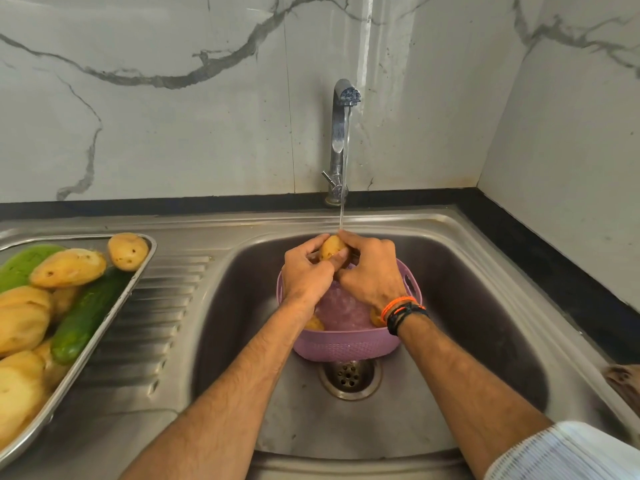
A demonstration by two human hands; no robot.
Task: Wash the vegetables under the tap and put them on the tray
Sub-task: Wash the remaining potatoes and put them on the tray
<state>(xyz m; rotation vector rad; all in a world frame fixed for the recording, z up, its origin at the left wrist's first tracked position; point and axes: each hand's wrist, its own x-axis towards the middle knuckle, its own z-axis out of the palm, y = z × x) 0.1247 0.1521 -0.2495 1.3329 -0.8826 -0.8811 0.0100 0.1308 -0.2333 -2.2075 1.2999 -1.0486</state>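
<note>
A yellow-brown potato sits under the running tap, over the sink. My left hand grips it from the left and my right hand curls round it from the right. Below my hands a purple plastic basket stands in the sink basin, with two more potatoes partly showing inside it. On the left drainboard a steel tray holds several potatoes, a green cucumber and a paler green vegetable.
The steel sink has its drain just in front of the basket. A marble wall stands behind the tap and to the right. A black counter edge runs along the right side. A brown object shows at the right edge.
</note>
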